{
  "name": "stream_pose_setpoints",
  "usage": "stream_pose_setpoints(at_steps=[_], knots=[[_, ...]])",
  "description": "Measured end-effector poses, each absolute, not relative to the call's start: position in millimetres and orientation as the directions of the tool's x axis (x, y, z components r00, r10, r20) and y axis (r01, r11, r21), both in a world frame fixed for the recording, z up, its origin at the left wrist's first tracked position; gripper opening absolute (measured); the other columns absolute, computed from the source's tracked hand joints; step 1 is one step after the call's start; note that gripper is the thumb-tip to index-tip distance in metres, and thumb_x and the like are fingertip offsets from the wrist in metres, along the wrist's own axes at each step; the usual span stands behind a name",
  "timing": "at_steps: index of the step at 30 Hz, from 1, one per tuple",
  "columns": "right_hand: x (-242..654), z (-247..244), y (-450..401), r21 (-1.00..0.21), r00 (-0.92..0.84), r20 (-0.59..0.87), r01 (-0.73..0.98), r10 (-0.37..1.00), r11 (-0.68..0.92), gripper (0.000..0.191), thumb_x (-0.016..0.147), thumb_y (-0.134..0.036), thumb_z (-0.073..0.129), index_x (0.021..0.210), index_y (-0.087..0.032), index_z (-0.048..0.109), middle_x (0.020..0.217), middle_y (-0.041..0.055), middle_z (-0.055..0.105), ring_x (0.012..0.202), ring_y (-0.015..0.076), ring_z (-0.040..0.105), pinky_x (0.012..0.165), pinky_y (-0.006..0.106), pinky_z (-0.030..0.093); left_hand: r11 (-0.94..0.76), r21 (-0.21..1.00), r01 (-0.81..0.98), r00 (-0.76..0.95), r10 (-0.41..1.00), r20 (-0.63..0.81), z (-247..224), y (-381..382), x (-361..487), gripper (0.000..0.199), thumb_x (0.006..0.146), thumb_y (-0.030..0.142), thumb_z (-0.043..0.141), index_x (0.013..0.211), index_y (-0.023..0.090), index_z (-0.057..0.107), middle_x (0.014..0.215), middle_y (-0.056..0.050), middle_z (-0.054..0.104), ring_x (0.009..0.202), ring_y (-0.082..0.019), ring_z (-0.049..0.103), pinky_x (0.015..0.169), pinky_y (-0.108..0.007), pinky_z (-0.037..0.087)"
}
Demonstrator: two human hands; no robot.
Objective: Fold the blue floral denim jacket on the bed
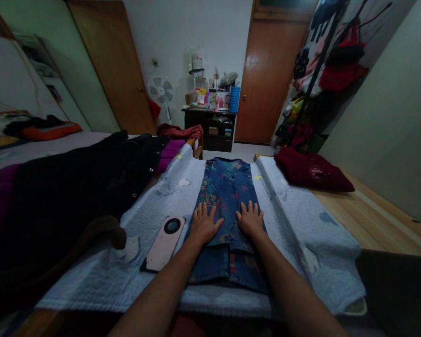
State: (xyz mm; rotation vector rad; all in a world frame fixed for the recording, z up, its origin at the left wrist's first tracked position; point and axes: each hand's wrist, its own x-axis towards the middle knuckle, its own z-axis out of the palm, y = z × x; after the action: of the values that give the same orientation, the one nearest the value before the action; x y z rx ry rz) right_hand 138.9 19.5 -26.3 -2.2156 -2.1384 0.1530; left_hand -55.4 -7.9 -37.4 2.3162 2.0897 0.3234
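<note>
A blue denim garment with a floral print (228, 187) lies folded lengthwise on a pale quilted cover (182, 187). Its lower part is doubled over, and two hem edges show toward me. My left hand (204, 223) rests flat on its left side, fingers spread. On the right side lies my right hand (250, 219), also flat with fingers apart. Neither hand grips anything. To the left of my left forearm is a pink phone (164, 243), back side up, with a round black camera ring.
A dark coat with purple parts (73, 182) spreads over the left side. A folded maroon garment (312, 171) sits at the right on a wooden surface (340, 215). Farther back stand a fan (161, 91), a dark cabinet (210, 126) and hanging clothes and bags (340, 65).
</note>
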Motion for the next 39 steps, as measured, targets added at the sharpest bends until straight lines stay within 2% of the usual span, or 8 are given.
stream_pose_setpoints(at_steps=[6, 9, 12, 15, 23, 30, 35, 39], knots=[[144, -25, -14, -0.104, 0.005, -0.07, 0.994, 0.997, -0.013, 0.061, 0.098, -0.054, 0.029, 0.152, -0.025, 0.032, 0.16, 0.0166, 0.019, 0.146, 0.039, 0.015, 0.111, 0.061, 0.013, -0.383, 0.147, 0.912, 0.336, 0.903, 0.269, -24, -15, -54, 0.045, 0.097, 0.039, 0.042, 0.14, 0.026, 0.05, 0.153, -0.004, 0.042, 0.145, -0.026, 0.026, 0.119, -0.05, 0.019], [147, -22, -29, -0.107, -0.034, -0.075, 0.994, 0.997, 0.026, 0.061, 0.098, -0.053, 0.027, 0.151, -0.024, 0.032, 0.16, 0.0165, 0.02, 0.147, 0.0363, 0.015, 0.112, 0.059, 0.013, -0.491, 0.237, 0.838, 0.45, 0.869, 0.207, -21, -21, -51, 0.041, 0.096, 0.027, 0.042, 0.136, 0.027, 0.053, 0.151, -0.002, 0.044, 0.144, -0.021, 0.03, 0.119, -0.046, 0.024], [149, -19, -41, -0.105, -0.063, -0.08, 0.993, 0.995, 0.055, 0.061, 0.098, -0.052, 0.028, 0.152, -0.023, 0.032, 0.16, 0.016, 0.021, 0.147, 0.0339, 0.015, 0.113, 0.057, 0.012, -0.467, 0.345, 0.814, 0.459, 0.882, 0.108, -21, -31, -44, 0.042, 0.098, 0.031, 0.04, 0.137, 0.025, 0.051, 0.152, -0.005, 0.043, 0.142, -0.024, 0.035, 0.116, -0.047, 0.028], [148, -17, -51, -0.093, -0.094, -0.079, 0.992, 0.992, 0.087, 0.059, 0.098, -0.048, 0.031, 0.152, -0.023, 0.031, 0.161, 0.0141, 0.021, 0.147, 0.0319, 0.015, 0.114, 0.055, 0.012, -0.431, 0.363, 0.826, 0.432, 0.898, 0.084, -21, -43, -36, 0.043, 0.099, 0.037, 0.038, 0.139, 0.025, 0.05, 0.154, -0.006, 0.04, 0.143, -0.028, 0.032, 0.116, -0.052, 0.027], [147, -17, -74, -0.088, -0.195, -0.04, 0.978, 0.98, 0.191, 0.058, 0.098, -0.044, 0.033, 0.151, -0.02, 0.033, 0.16, 0.0112, 0.024, 0.147, 0.0315, 0.019, 0.114, 0.055, 0.015, -0.42, 0.341, 0.841, 0.374, 0.907, 0.194, -26, -59, -28, 0.039, 0.099, 0.035, 0.038, 0.134, 0.028, 0.054, 0.152, -0.005, 0.043, 0.142, -0.029, 0.034, 0.115, -0.052, 0.028], [147, -24, -86, -0.091, -0.263, 0.066, 0.959, 0.963, 0.268, 0.058, 0.1, -0.045, 0.03, 0.15, -0.017, 0.036, 0.157, 0.0128, 0.03, 0.146, 0.0285, 0.024, 0.117, 0.052, 0.012, -0.425, 0.423, 0.801, 0.355, 0.905, 0.236, -30, -58, -32, 0.036, 0.098, 0.034, 0.042, 0.128, 0.028, 0.06, 0.148, -0.004, 0.048, 0.14, -0.026, 0.037, 0.115, -0.048, 0.029], [149, -30, -85, -0.108, -0.286, 0.119, 0.948, 0.951, 0.299, 0.058, 0.099, -0.043, 0.034, 0.148, -0.013, 0.039, 0.156, 0.0153, 0.031, 0.145, 0.0268, 0.025, 0.116, 0.043, 0.02, -0.409, 0.493, 0.768, 0.35, 0.912, 0.213, -27, -61, -37, 0.031, 0.096, 0.033, 0.047, 0.121, 0.028, 0.065, 0.145, -0.002, 0.052, 0.138, -0.023, 0.04, 0.115, -0.044, 0.031], [149, -32, -85, -0.098, -0.272, 0.137, 0.953, 0.952, 0.287, 0.057, 0.099, -0.045, 0.034, 0.147, -0.015, 0.04, 0.156, 0.0137, 0.033, 0.144, 0.0284, 0.028, 0.114, 0.044, 0.024, -0.389, 0.488, 0.781, 0.353, 0.92, 0.169, -26, -67, -35, 0.032, 0.096, 0.028, 0.045, 0.122, 0.029, 0.064, 0.145, -0.002, 0.052, 0.14, -0.024, 0.037, 0.115, -0.047, 0.03]])
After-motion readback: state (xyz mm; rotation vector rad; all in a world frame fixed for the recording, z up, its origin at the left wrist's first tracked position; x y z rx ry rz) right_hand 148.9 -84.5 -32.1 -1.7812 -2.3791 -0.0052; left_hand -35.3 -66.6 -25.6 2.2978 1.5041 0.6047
